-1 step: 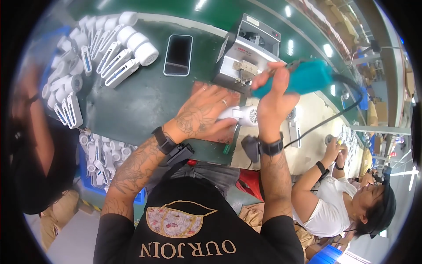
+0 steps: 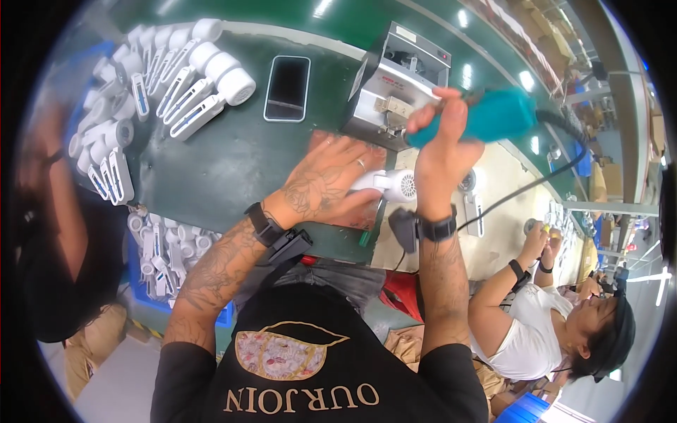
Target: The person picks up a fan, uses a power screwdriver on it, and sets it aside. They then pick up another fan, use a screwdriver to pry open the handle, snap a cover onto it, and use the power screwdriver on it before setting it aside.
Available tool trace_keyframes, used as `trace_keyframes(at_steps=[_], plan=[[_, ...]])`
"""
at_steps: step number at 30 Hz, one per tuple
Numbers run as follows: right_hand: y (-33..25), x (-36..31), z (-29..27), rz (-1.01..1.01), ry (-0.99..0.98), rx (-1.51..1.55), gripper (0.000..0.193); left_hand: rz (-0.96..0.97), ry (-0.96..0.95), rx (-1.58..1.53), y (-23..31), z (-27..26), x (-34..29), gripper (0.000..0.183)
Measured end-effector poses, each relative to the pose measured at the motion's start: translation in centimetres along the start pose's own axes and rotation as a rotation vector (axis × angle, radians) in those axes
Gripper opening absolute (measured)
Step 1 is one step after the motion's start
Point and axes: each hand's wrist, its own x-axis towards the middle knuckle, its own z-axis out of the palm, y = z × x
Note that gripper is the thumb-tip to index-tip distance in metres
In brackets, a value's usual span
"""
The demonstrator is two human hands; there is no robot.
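Note:
My left hand lies over a small white handheld fan, its fingers closed on the handle and pressing it to a reddish-brown mat. The fan's round vented head sticks out to the right of my thumb. In my right hand is a teal corded electric screwdriver, raised above the bench to the right of the fan. The screwdriver is slightly blurred, and its tip is hidden or too smeared to make out. A black cable hangs from its rear end.
A grey metal screw-feeder box stands behind my hands, with a phone to its left. White fans line the far left; more fill a blue bin. Another fan lies right. Co-workers sit on both sides.
My right hand and the screwdriver have shifted very slightly up and to the right. My left hand and the fan look the same.

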Motion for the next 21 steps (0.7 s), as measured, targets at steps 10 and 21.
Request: trace_keyframes(at_steps=[10, 21], plan=[[2.4, 2.4, 1.1, -0.086, 0.011, 0.042, 0.031, 0.044, -0.021, 0.008, 0.2, -0.2, 0.1, 0.052], [-1.0, -5.0, -2.9, 0.082, -0.023, 0.037, 0.054, -0.027, -0.058, -0.088, -0.4, 0.0, 0.3, 0.032]])
